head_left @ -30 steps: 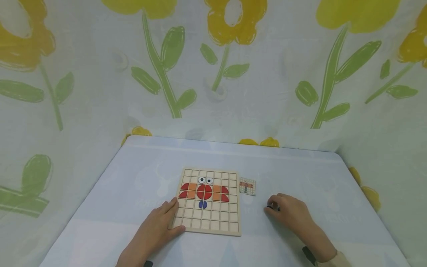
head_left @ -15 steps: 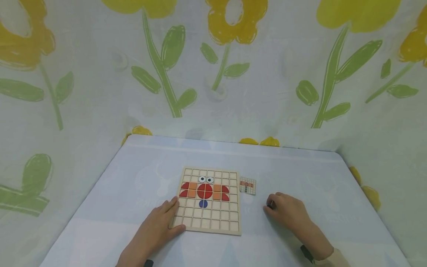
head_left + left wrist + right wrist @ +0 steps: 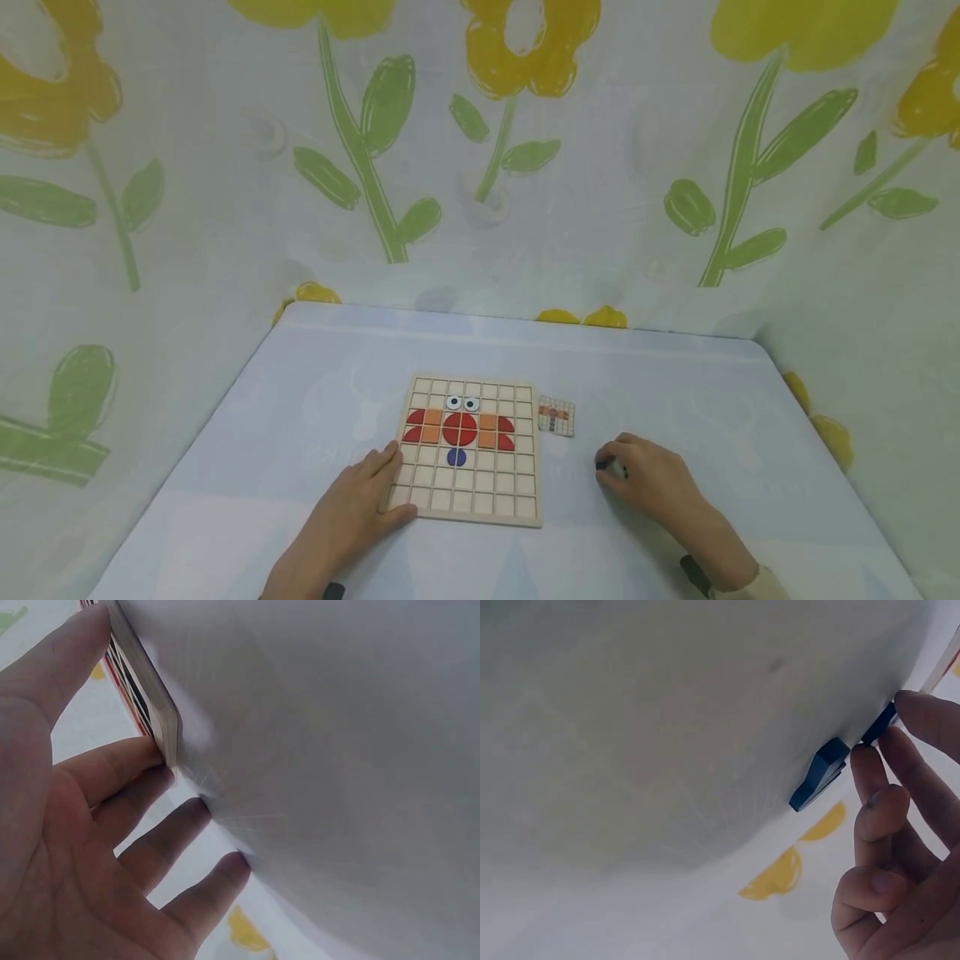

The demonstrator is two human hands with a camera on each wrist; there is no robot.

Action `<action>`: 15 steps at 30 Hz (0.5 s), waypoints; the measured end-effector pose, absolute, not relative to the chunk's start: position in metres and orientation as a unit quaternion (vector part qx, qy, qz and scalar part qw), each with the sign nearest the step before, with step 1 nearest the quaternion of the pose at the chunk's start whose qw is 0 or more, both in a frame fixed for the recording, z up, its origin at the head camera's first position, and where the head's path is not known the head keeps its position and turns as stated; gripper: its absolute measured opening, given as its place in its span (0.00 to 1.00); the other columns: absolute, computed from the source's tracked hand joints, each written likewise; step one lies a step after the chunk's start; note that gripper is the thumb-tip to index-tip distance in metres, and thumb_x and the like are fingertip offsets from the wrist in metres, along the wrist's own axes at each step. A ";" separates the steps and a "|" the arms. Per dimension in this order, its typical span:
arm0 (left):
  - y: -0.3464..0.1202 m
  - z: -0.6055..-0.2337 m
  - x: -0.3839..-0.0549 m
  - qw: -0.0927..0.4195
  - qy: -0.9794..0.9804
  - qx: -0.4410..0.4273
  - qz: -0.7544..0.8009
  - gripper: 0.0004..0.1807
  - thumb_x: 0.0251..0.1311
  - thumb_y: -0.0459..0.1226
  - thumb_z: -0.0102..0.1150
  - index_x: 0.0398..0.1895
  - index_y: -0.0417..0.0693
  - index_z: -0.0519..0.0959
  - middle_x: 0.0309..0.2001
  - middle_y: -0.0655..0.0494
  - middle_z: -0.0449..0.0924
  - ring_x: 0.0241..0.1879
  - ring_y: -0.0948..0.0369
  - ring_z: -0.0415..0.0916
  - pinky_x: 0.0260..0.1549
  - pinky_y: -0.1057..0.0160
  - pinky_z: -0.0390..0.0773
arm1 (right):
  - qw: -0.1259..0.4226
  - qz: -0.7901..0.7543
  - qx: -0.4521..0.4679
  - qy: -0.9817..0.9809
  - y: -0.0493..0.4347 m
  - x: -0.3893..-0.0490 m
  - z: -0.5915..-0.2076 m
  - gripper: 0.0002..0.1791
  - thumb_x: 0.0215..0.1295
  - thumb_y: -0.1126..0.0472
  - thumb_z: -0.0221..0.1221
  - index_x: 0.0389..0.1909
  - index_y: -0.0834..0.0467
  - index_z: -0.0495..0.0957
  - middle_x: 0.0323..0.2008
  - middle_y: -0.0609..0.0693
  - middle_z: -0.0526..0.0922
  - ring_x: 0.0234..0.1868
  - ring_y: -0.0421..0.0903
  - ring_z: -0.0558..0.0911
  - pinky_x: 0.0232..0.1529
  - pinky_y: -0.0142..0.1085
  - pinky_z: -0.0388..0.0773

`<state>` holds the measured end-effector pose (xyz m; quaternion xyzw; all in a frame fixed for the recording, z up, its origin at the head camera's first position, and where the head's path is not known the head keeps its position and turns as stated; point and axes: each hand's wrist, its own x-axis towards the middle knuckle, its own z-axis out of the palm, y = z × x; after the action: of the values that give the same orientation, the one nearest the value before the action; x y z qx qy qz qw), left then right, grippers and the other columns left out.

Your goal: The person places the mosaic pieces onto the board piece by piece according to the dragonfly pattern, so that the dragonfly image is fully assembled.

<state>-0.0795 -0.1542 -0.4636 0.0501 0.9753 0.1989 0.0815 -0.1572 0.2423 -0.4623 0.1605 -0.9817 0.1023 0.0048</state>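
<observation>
A wooden grid board (image 3: 483, 482) lies on the table, with coloured pieces set in some of its squares. My left hand (image 3: 347, 512) rests at its near left corner, thumb along the near edge and fingers against the left side; the left wrist view shows those fingers (image 3: 127, 765) nearly straight. To the right of the board, my right hand (image 3: 656, 479) is low over the table. Its thumb and fingertips pinch a small dark blue piece (image 3: 879, 724). Just beside those fingertips, more dark blue pieces (image 3: 821, 774) lie on the table.
A small pattern card (image 3: 556, 417) lies at the board's right side. On the board are two eye pieces (image 3: 462, 403), a red circle (image 3: 460, 429), orange squares, red quarter pieces and a blue round shape (image 3: 456, 457). Flower-printed cloth walls surround the table.
My right hand's fingers have shifted slightly, and the dark pieces at and under them show more than half a second ago. The left hand and board stay put.
</observation>
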 end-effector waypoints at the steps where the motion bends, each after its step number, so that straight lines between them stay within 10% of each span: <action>1: -0.154 -0.463 -0.080 0.081 0.975 0.051 0.199 0.48 0.56 0.58 0.71 0.73 0.41 0.68 0.76 0.50 0.62 0.73 0.43 0.60 0.71 0.42 0.63 | 0.008 0.104 0.164 -0.981 0.243 -0.157 -0.462 0.08 0.52 0.57 0.75 0.32 0.46 0.87 0.31 0.37 0.81 0.26 0.35 0.72 0.28 0.34 0.77; 15: -0.155 -0.466 -0.080 0.076 0.976 0.054 0.199 0.48 0.56 0.58 0.70 0.74 0.41 0.68 0.76 0.51 0.62 0.74 0.44 0.60 0.71 0.42 0.62 | 0.078 0.120 0.211 -0.967 0.241 -0.160 -0.463 0.11 0.51 0.56 0.77 0.35 0.44 0.87 0.34 0.36 0.83 0.30 0.35 0.78 0.31 0.32 0.81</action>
<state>-0.0800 -0.1548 -0.4664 0.0537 0.9755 0.1991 0.0762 -0.1595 0.2411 -0.4627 0.2109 -0.9670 0.1195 0.0782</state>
